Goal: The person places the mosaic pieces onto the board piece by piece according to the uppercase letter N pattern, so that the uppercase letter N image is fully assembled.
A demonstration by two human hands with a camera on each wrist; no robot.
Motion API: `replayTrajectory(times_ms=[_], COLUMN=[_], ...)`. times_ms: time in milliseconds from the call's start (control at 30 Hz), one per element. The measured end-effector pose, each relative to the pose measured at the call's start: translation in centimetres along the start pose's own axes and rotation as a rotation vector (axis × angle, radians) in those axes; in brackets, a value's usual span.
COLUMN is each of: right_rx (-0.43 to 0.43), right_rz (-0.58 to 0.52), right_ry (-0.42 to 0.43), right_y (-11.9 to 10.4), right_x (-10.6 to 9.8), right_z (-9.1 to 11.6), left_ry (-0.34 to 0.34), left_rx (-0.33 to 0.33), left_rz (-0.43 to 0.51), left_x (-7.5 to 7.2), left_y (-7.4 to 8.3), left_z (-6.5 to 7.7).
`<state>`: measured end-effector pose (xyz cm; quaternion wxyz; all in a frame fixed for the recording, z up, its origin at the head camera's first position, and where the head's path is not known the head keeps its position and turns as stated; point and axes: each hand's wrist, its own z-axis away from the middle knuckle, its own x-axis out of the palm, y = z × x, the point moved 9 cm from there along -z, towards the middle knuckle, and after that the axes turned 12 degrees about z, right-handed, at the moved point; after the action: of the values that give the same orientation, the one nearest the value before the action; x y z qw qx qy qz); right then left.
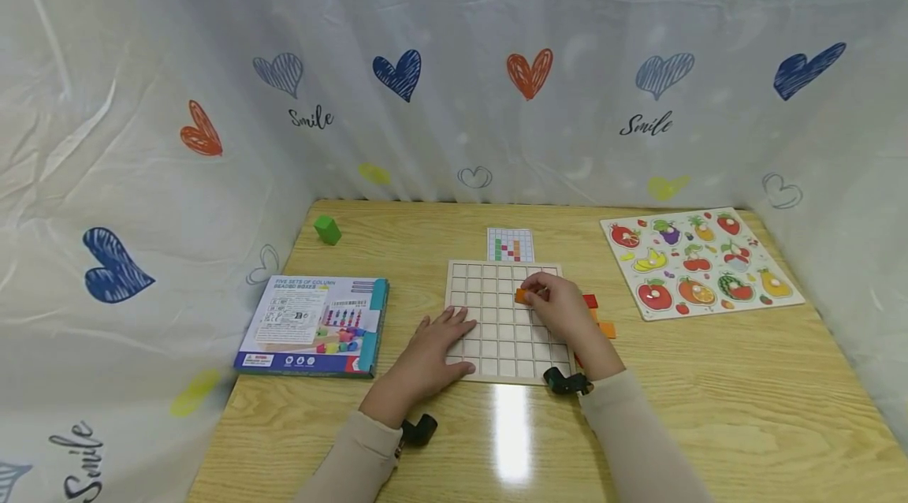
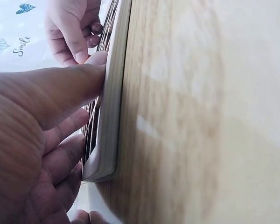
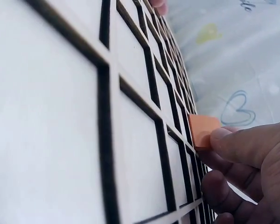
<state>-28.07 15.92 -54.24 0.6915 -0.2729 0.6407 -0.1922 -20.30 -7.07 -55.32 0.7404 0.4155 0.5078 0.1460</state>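
Note:
A wooden grid board [image 1: 489, 337] with square cells lies on the table. Between thumb and fingers, my right hand [image 1: 560, 310] pinches an orange square tile [image 3: 203, 129] at the board's upper right part; the tile touches the grid in the right wrist view. My left hand [image 1: 433, 345] rests on the board's left edge with its fingers spread, thumb at the near edge. Just beyond the board lies a pattern card [image 1: 502, 235] printed with green, red and orange squares. Red [image 1: 590, 301] and orange tiles [image 1: 606, 329] lie along the board's right side, partly hidden by my right arm.
A boxed bead set [image 1: 312, 322] lies at the left, with a green block [image 1: 328, 229] behind it. A fruit puzzle board [image 1: 702, 262] is at the right. A white curtain [image 1: 454, 132] with printed hearts hangs behind the table [image 1: 745, 393].

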Motion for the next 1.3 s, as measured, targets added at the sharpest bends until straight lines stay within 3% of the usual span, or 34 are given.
replayTrajectory(times_ms=[367,1000,1300], right_rx=[-0.047,-0.073,-0.053], right_rz=[0.033,0.132,0.103], right_ry=[-0.032,-0.016,-0.019], right_y=[-0.20,-0.93,-0.60], right_x=[0.12,-0.04,-0.04], right_z=[0.13,-0.30,0.40], left_ry=[0.004,0.004,-0.007], left_rx=[0.014,0.018,-0.004], left_rz=[0.013,0.013,0.006], left_x=[-0.01,-0.17,-0.02], left_y=[0.30,0.51,0.28], left_z=[0.05,0.04,0.18])
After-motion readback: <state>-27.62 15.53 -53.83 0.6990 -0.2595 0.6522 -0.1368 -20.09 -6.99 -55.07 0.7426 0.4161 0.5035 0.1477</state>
